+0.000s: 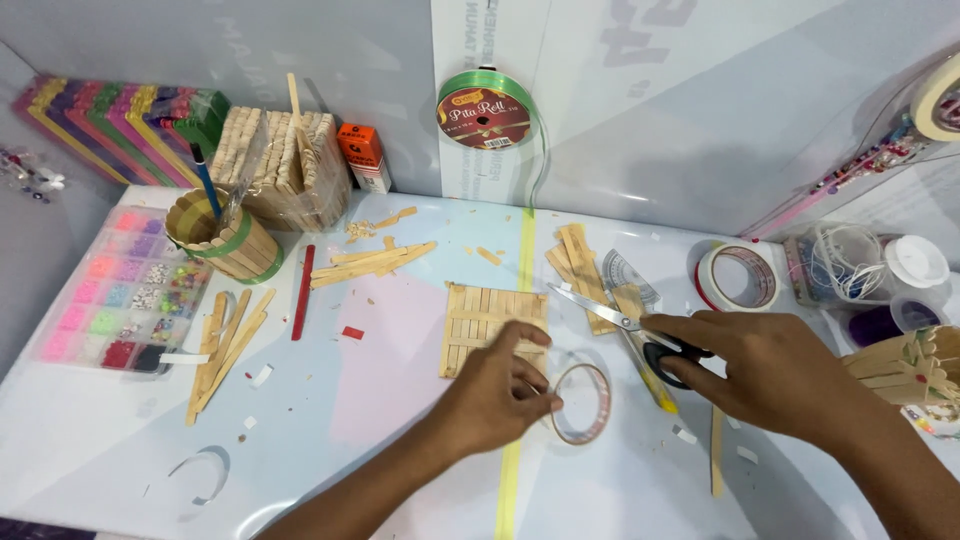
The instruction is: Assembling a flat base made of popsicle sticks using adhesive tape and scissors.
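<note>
Wooden stick panel point(492, 328), pale slats joined flat, lies mid-table under left hand point(497, 392), fingertips pressed on its lower edge beside tape roll point(582, 403). Right hand point(768, 368) grips black-handled scissors point(628, 331), fingers curled. Bead box point(122, 292) holds coloured beads; stick cup point(226, 238) holds pencil.

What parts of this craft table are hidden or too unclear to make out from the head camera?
- Lower right part of the stick panel: covered by the left hand.
- Scissors handles: mostly under the right hand; only the blades show clearly.
- Tape roll: its left rim sits behind the left hand's fingertips.
- Bead box: individual beads too small to tell apart.
- Masking tape, top right: cut off by the frame edge.
</note>
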